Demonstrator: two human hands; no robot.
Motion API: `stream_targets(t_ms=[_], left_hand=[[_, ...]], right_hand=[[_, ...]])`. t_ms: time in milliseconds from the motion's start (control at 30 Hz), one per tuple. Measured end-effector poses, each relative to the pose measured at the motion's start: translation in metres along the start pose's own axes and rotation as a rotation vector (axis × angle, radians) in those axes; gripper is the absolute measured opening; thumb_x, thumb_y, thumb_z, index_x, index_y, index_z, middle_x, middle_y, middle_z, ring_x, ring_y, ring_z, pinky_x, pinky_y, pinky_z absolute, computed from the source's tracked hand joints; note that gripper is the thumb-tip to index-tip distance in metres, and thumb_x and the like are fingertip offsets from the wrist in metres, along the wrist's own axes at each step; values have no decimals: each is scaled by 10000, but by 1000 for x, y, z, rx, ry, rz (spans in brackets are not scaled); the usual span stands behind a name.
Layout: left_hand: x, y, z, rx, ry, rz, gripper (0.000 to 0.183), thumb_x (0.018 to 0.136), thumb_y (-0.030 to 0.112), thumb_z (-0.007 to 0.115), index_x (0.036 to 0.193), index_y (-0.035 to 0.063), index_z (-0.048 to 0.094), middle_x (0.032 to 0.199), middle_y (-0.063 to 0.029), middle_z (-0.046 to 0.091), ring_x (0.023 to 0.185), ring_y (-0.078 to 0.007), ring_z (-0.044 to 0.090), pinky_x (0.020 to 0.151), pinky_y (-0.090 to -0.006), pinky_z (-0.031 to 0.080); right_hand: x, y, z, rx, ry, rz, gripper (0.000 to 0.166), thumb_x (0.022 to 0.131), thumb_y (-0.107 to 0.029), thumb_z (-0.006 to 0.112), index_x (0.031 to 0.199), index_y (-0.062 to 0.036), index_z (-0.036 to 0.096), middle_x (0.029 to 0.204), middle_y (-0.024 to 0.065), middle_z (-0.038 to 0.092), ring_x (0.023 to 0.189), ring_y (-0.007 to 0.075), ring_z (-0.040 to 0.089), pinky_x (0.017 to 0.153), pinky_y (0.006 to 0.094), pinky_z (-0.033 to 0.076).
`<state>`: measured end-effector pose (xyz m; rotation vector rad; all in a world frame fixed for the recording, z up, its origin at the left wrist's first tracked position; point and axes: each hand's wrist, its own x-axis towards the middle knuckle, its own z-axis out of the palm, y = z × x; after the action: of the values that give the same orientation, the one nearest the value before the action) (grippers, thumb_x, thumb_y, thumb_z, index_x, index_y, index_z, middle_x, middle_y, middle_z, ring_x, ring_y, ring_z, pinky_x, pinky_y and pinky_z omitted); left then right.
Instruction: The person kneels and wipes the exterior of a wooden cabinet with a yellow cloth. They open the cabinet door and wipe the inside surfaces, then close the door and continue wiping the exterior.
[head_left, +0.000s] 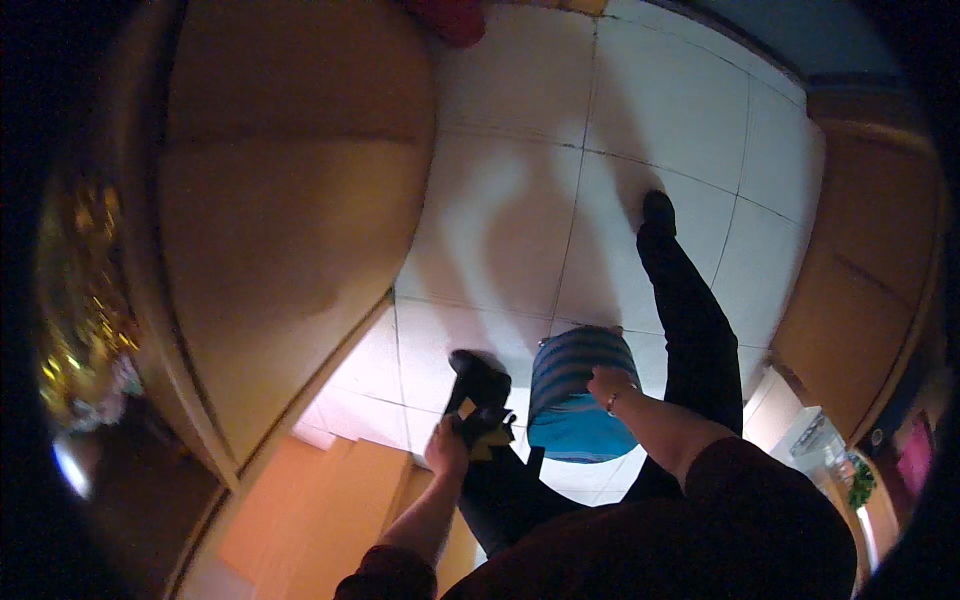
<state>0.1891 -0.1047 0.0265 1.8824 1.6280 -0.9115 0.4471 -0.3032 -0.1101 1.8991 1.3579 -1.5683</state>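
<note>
Low and left of centre, my left hand (448, 448) has its fingers closed around a black and yellow object (487, 435) beside my left leg. Dark clothing hides its outline, so its exact kind is unclear. My right hand (611, 386), fingers curled and a bracelet at the wrist, is over a rounded teal piece with a striped cover (581, 435), perhaps a small stool or pouf. Whether the fingers pinch its fabric or only rest there cannot be made out. This piece is on the floor between my legs.
Pale floor tiles (510, 217) carry my shadow. A wooden cabinet or table (300, 195) rises on the left, with shiny gold tinsel (90, 330) beyond it. Wooden furniture (862, 262) stands at right. Orange-brown boards (322, 502) lie lower left; a red item (454, 22) is at the top.
</note>
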Motion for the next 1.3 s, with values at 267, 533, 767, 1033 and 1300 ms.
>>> stream_targets(t_ms=[267,533,767,1033,1300], left_hand=[[-30,152,-84,-20,-196,-64,269,916,308,439,1100,155,563,1009,-139,630,979,-337,589,797,-437,468],[-33,271,-125,-331,-204,8,299,911,302,454,1128,128,564,1038,-122,626,1005,-324,576,844,-416,453],[35,328,-194,-289,-150,205,262,890,232,496,1117,117,561,1036,-151,618,940,-348,594,772,-432,481],[55,356,-194,-377,-109,95,227,886,241,497,1068,121,564,998,-141,624,921,-350,595,745,-447,483],[6,477,-129,-620,-125,-116,259,919,284,459,1057,104,583,995,-147,627,919,-335,604,741,-434,484]], right_hand=[[-10,45,-85,145,33,18,227,864,-166,515,1008,-186,690,1144,139,553,1008,315,602,801,457,517],[11,94,-145,449,210,166,317,861,-251,496,1152,-203,614,1197,155,546,1050,326,583,787,509,503],[64,121,-167,159,-245,239,340,843,-361,520,1087,-167,655,1109,135,626,977,337,618,811,494,489],[58,188,-316,-275,-199,124,165,825,-186,570,905,-166,712,933,26,692,851,211,673,639,376,535],[33,318,-361,-445,-418,103,155,797,-173,599,897,-125,708,957,65,689,883,259,665,678,410,535]])
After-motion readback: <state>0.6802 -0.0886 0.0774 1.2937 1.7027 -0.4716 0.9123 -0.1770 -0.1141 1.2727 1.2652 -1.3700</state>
